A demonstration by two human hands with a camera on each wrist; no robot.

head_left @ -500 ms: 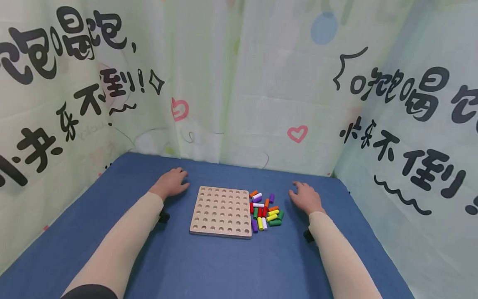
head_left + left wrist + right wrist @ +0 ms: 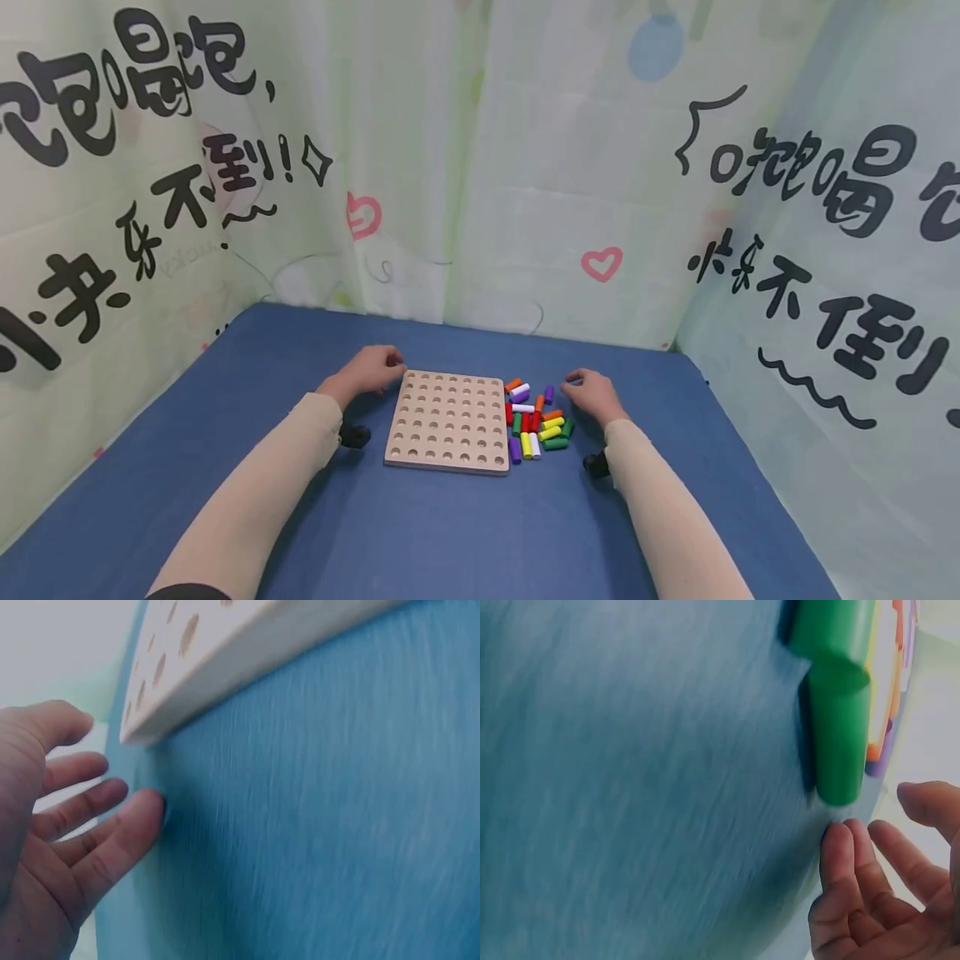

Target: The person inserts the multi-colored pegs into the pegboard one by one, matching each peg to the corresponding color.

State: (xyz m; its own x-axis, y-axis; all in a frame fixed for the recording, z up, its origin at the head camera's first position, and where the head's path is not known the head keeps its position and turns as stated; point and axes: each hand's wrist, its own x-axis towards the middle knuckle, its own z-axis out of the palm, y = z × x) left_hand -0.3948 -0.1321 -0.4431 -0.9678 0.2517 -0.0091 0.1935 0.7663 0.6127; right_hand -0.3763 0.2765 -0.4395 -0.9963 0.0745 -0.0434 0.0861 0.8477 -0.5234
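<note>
A square wooden pegboard (image 2: 448,423) with rows of round holes lies flat on the blue table. Against its right side is a loose heap of coloured pegs, among them a yellow peg (image 2: 550,433), a purple peg (image 2: 514,451) and a green peg (image 2: 838,739). My left hand (image 2: 372,368) is beside the board's far left corner, fingers loosely bent and holding nothing; the left wrist view shows a small gap to the board's edge (image 2: 217,679). To the right of the pegs, my right hand (image 2: 592,393) hovers with relaxed fingers and nothing between them, close to the green peg.
The blue cloth (image 2: 442,533) covers the table up to the curtains. Pale curtains (image 2: 525,192) with black lettering and pink hearts stand along the back and both sides. A dark wrist device (image 2: 356,435) sits under the left wrist, another (image 2: 596,465) under the right.
My left hand has moved right, towards the board's far left corner. My right hand has shifted left, closer to the pegs. Board and pegs look unmoved on the table.
</note>
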